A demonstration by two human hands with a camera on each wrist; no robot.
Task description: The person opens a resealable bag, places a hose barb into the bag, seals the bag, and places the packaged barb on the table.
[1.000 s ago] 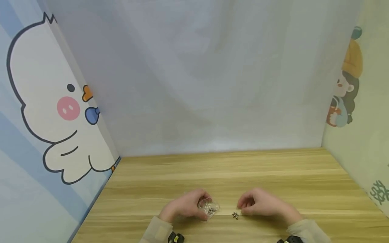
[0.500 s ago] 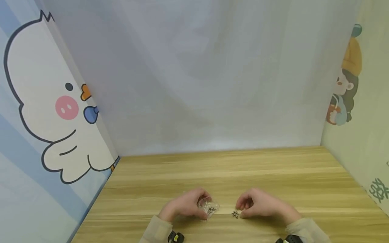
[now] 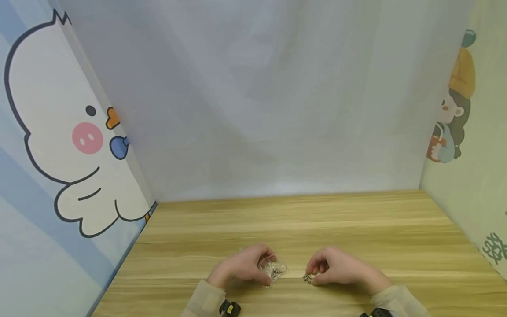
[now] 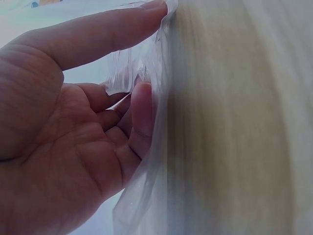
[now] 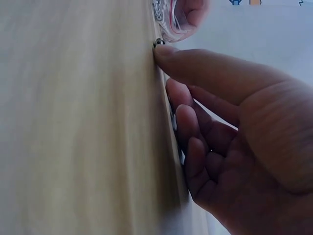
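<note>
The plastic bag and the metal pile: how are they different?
The plastic bag is see-through; the metal pile isn't. The bag looks bigger than the pile. The left hand holds the bag; the right hand touches the pile. Both have little shiny bits.

A narrow gap parts the crumpled clear plastic bag (image 3: 273,269) from the small silvery metal pieces (image 3: 306,278), whose right side the right hand (image 3: 339,267) blocks; yellowish wood-grained tabletop (image 3: 287,224) offers room beyond.
</note>
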